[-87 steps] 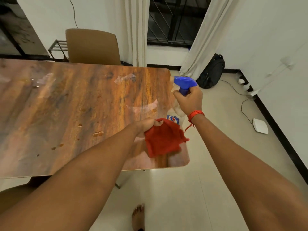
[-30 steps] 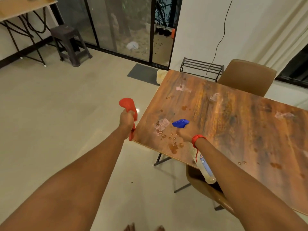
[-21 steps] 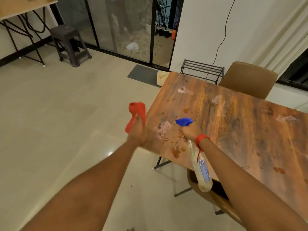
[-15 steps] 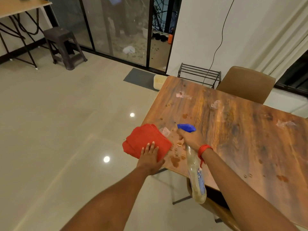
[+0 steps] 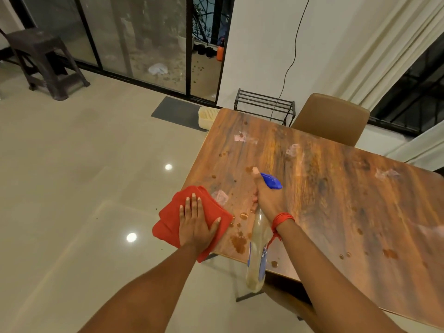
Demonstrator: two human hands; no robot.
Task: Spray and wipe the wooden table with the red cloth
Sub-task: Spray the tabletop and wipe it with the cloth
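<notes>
The wooden table (image 5: 336,195) fills the right half of the view, with brown drips and pale smears near its left corner. The red cloth (image 5: 168,218) lies on that corner and partly overhangs the edge. My left hand (image 5: 195,224) lies flat on the cloth, fingers spread. My right hand (image 5: 266,200) grips the neck of a clear spray bottle (image 5: 257,258) with a blue trigger head (image 5: 271,181). The bottle hangs down over the table's near edge, nozzle pointing across the table.
A brown chair (image 5: 331,118) stands at the table's far side, beside a black wire rack (image 5: 264,104). Another chair seat (image 5: 288,299) sits under the near edge. A dark stool (image 5: 43,61) and glass sliding doors lie across the tiled floor to the left.
The view swung from the table's right end to its left corner. My left hand carried the bunched cloth over, then spread it flat on the corner. The bottle stayed in my right hand.
</notes>
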